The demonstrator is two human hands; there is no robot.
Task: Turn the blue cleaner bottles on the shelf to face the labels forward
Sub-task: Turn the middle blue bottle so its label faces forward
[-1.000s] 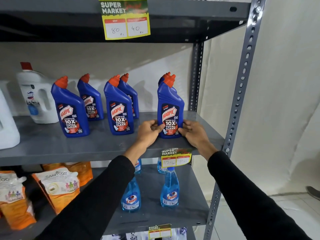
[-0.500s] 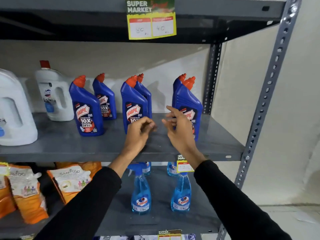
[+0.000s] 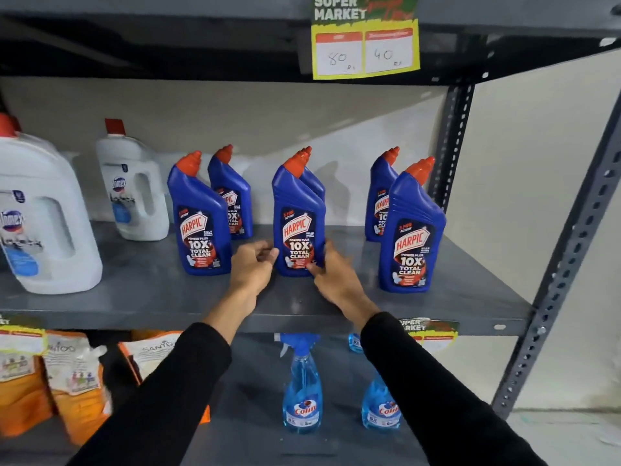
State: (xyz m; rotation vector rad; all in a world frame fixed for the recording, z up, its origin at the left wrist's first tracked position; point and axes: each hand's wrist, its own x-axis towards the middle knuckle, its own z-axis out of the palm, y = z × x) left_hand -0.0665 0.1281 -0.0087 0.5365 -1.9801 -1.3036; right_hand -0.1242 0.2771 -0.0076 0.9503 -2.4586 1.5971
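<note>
On the grey metal shelf (image 3: 134, 297) across the middle of the frame stand six blue Harpic bottles in three pairs, front and back. Both hands flank the centre front Harpic bottle (image 3: 297, 216) low on its body: the left hand (image 3: 250, 267) has curled fingers at its left edge, the right hand (image 3: 331, 274) has its fingertips against the lower right corner. Whether either truly grips is unclear; the hands are motion-blurred. Its label faces forward, reading "HARPIC POWER PLUS 10X TOTAL CLEAN". The left front Harpic bottle (image 3: 200, 216) and the right front Harpic bottle (image 3: 411, 230) show the same label.

The rear bottles are largely hidden behind the front ones. At left stand two white Domex jugs (image 3: 132, 183), the nearer one cut off by the frame edge. A yellow price tag (image 3: 366, 35) at top reads "SUPER MARKET", 80 and 40. Below, Colin spray bottles (image 3: 302, 391) and orange pouches (image 3: 77, 381) sit partly behind the black sleeves (image 3: 174, 391).
</note>
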